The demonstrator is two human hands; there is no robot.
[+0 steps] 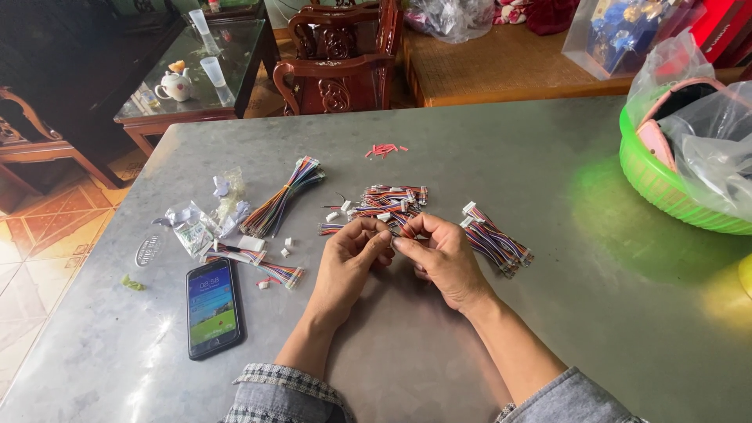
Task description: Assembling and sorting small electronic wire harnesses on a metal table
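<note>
My left hand [352, 258] and my right hand [443, 256] meet fingertip to fingertip over the grey table [501, 164], pinching a small bundle of multicoloured wires [401, 228] between them. Just beyond my fingers lies a pile of short coloured wire harnesses with white connectors [388, 200]. A finished bundle of wires [495, 239] rests to the right of my right hand. A longer loose bundle [280, 197] lies to the left, with another harness [266, 266] near it.
A smartphone [212, 305] with a lit screen lies at the lower left. Torn clear plastic bags [205, 222] sit left of the wires. Red wire scraps [384, 150] lie farther back. A green basket [666, 184] with plastic bags stands at the right edge.
</note>
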